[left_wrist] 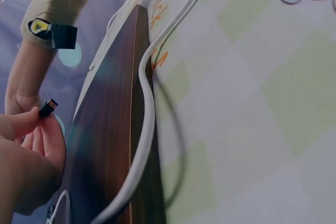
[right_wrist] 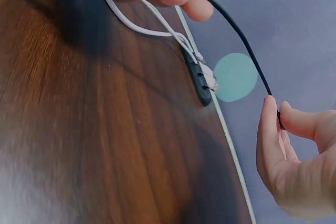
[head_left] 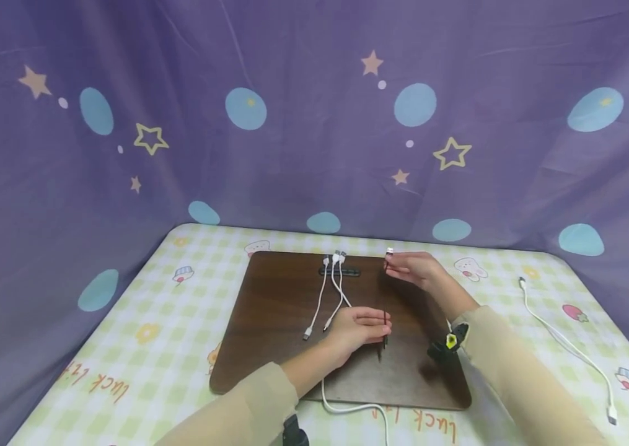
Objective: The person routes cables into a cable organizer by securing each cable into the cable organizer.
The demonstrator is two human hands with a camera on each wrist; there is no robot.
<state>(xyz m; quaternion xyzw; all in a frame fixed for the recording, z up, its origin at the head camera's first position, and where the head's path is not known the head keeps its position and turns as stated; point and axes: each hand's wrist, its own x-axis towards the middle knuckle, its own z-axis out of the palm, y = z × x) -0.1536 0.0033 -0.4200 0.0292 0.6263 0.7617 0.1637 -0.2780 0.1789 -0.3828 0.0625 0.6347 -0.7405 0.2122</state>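
A thin black USB cable (head_left: 385,303) stretches between the two hands, over the right half of a dark brown wooden board (head_left: 275,297). My left hand (head_left: 356,331) pinches its near end between thumb and fingers; the small black plug (left_wrist: 48,108) pokes out past the fingertips in the left wrist view. Farther off, my right hand (head_left: 411,269) pinches the other end, its metal USB plug (head_left: 389,251) pointing up by the board's back edge. In the right wrist view the cable (right_wrist: 236,27) bows slightly between the hands. Left of the right hand, a dark slotted cable clip (head_left: 352,272) holds several white cables.
White cables (head_left: 320,300) trail from the clip across the board. One white cable (head_left: 350,409) loops over the board's front edge. Another white cable (head_left: 565,344) lies on the checked tablecloth (head_left: 141,310) at right. A purple curtain (head_left: 314,167) hangs behind the table.
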